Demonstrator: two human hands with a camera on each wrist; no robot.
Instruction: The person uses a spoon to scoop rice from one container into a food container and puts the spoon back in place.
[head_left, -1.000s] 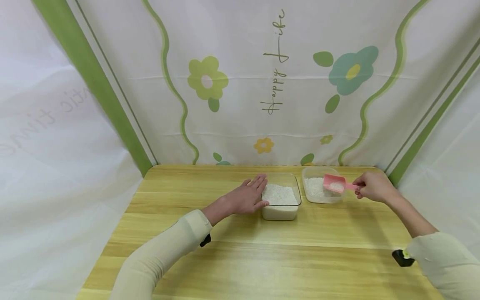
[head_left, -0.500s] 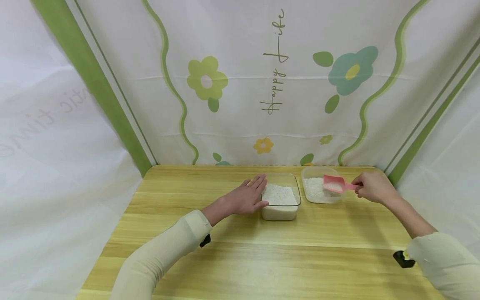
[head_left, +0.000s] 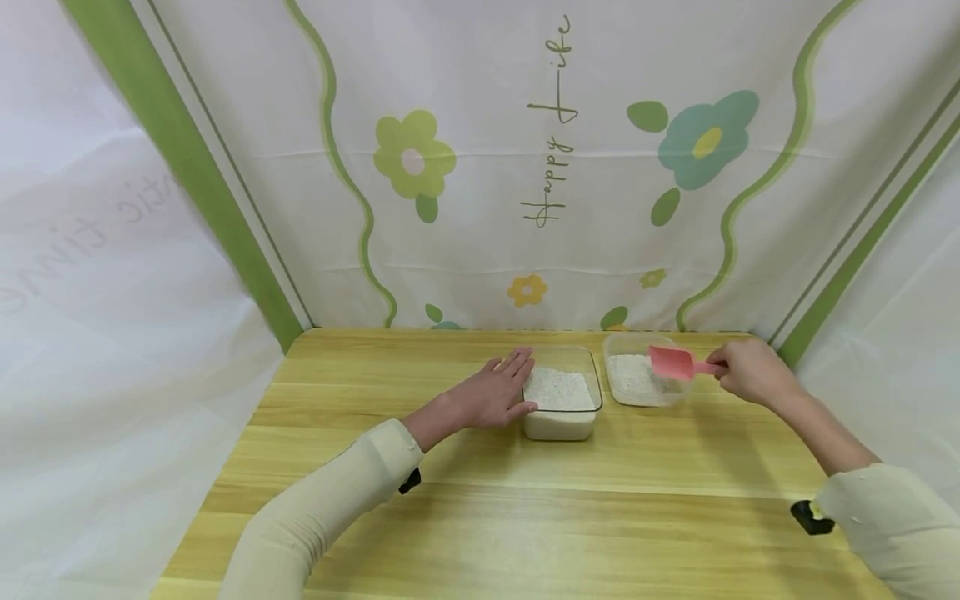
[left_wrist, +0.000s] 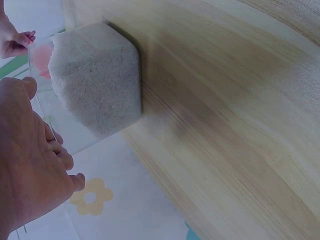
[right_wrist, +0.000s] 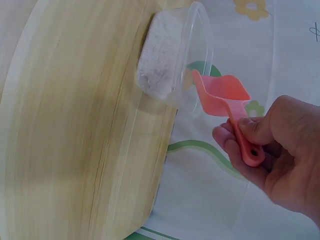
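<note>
In the head view my left hand (head_left: 495,395) rests on the left rim of a clear square container (head_left: 562,410). Its fingers reach over that edge, as the left wrist view also shows. White grains (left_wrist: 95,82), like rice, fill the lower part of this container. My right hand (right_wrist: 285,150) pinches the handle of a pink scoop (head_left: 673,363) between thumb and fingers. The scoop is held above a second, translucent plastic container (head_left: 647,400), over its right side. White grains (right_wrist: 161,52) lie in that one too. No grains show in the scoop's bowl.
Both containers stand near the back edge of a wooden table (head_left: 480,517), a narrow gap between them. A white curtain (head_left: 480,217) printed with flowers hangs right behind. More white cloth closes off the left and right sides.
The grains seen in the scoop earlier no longer show in it. The scoop has tilted and risen slightly with my right hand. My left hand has stayed on the container's rim.
</note>
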